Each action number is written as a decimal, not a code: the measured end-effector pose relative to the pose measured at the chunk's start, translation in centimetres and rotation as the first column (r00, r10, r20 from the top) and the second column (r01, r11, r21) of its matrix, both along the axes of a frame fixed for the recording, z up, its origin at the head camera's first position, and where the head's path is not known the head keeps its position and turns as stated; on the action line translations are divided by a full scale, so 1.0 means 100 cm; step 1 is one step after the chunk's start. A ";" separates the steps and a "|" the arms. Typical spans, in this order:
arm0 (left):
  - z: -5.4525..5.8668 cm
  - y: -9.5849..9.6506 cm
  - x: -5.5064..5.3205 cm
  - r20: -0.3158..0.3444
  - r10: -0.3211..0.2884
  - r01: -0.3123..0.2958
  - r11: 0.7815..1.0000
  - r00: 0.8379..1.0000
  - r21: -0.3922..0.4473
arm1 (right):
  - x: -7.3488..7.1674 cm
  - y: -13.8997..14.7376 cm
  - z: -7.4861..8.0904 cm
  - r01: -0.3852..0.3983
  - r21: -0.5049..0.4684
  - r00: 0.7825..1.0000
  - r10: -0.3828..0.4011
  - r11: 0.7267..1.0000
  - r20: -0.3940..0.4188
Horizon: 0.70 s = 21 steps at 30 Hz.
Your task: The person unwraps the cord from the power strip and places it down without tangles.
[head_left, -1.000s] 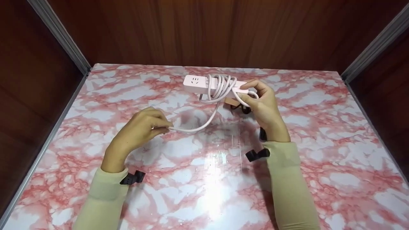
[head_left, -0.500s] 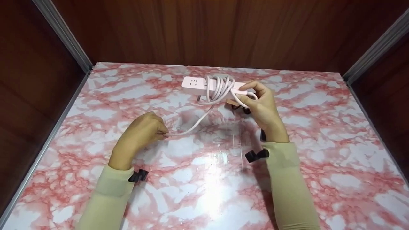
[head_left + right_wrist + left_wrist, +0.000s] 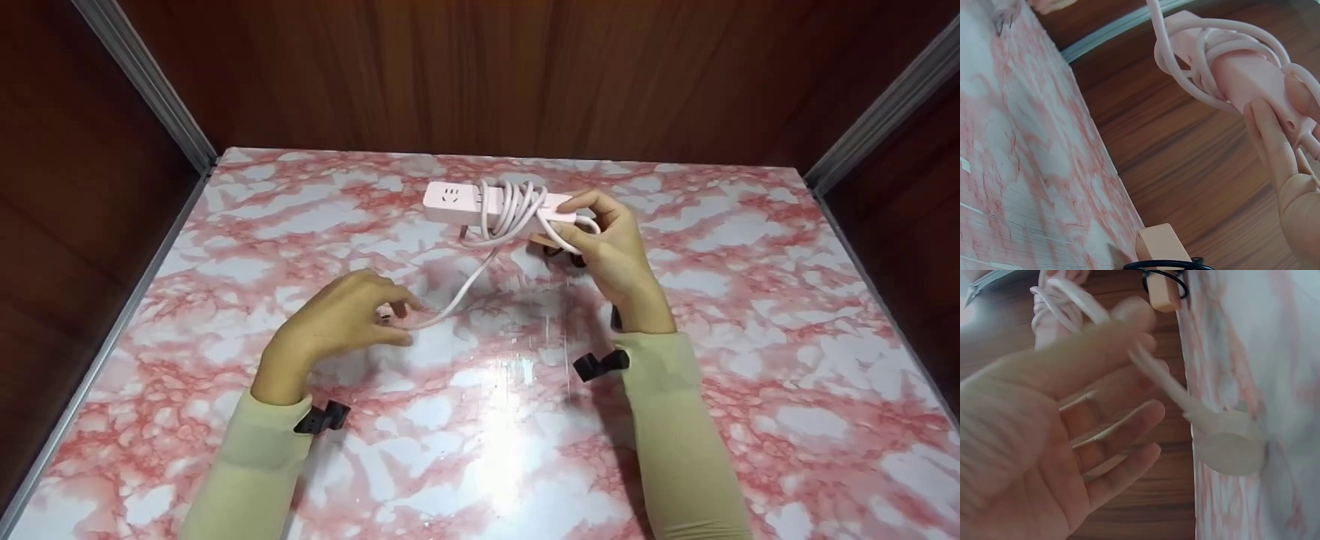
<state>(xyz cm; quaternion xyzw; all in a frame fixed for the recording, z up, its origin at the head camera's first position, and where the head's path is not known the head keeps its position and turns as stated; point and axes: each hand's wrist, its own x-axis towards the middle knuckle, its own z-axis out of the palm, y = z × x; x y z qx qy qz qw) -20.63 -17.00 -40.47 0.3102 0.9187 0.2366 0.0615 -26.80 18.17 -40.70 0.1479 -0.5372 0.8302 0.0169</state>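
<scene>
Right hand (image 3: 615,251) grips one end of pink power strip (image 3: 452,201), held above marbled table (image 3: 795,420), cord (image 3: 471,280) wrapped round it. Left hand (image 3: 339,316), thumb and fingers apart, beside plug (image 3: 1233,445); contact unclear.

Site appeared to be a panelled booth or work bay.
Dark wood-grain panels (image 3: 480,75) stood behind and on both sides of a glossy pink-and-white marbled tabletop (image 3: 795,375); grey metal strips (image 3: 152,82) marked both far corners where panels met. Building type could not be determined.
</scene>
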 end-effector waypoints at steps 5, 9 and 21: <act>0.004 0.016 0.006 0.053 0.098 -0.105 0.982 0.994 0.160 | 0.000 -0.001 0.000 0.010 0.013 1.000 -0.010 1.000 -0.008; 0.002 0.035 0.008 0.068 0.167 -0.180 0.943 0.984 0.281 | 0.001 -0.001 0.001 0.016 0.017 1.000 -0.016 1.000 -0.007; -0.009 0.066 0.015 0.115 0.271 -0.294 0.855 0.956 0.426 | 0.001 -0.004 -0.001 0.010 0.019 1.000 -0.010 1.000 -0.008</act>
